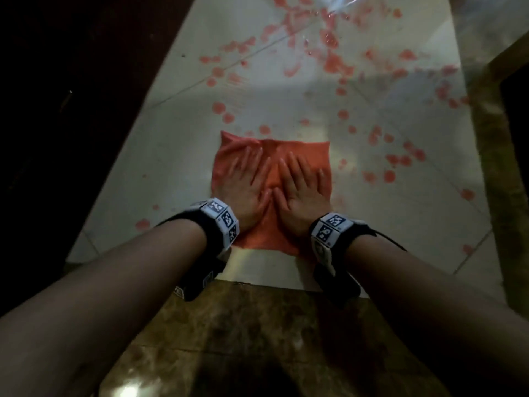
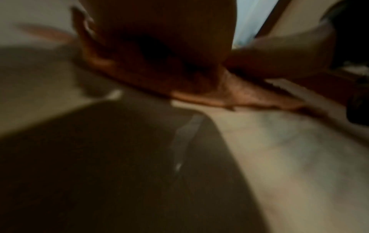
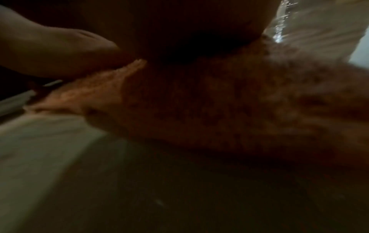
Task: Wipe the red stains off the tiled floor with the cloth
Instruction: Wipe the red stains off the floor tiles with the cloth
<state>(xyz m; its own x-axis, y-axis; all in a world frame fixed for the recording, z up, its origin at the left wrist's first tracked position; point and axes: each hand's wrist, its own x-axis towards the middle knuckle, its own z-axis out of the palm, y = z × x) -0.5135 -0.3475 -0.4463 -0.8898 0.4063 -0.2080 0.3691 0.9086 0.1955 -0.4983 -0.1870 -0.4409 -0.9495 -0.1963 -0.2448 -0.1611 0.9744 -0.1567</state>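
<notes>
Nearest the camera is a dark marble step [image 1: 229, 339], then both forearms with tagged wrist bands [image 1: 220, 222] reaching onto the white tiled floor [image 1: 160, 167]. Left hand [image 1: 246, 184] and right hand [image 1: 303, 187] lie flat side by side on the orange cloth [image 1: 272, 233], fingers straight and spread, palms pressing down, thumbs nearly touching at the middle; neither hand grips anything. The cloth is spread roughly square on the tile just past the step, a ridge bunched between the thumbs. Wrist views are dark and blurred (they only confirm cloth under the palms, the left one showing a cloth edge [image 2: 249, 97] on the tile). Tile beside the cloth on the left looks mostly clean, bar one spot near the left wrist [image 1: 142, 224]. Beyond the far edge of the cloth the red stains [image 1: 337, 64] begin: scattered dots [image 1: 389, 176] just to the right and ahead, dense smears further out, wet glare at the far end. My read: early in the job, most stains untouched. To do this stroke well: keep palms flat with even weight, push forward in straight overlapping lanes so the leading edge picks up pigment rather than smearing it sideways. Smooth out the centre ridge first or it will leave an unwiped stripe. The cloth looks close to the stain colour, so saturation is hard to judge; refold to a fresh face often. Catch the near-left spot and the right-side dots on return passes.
</notes>
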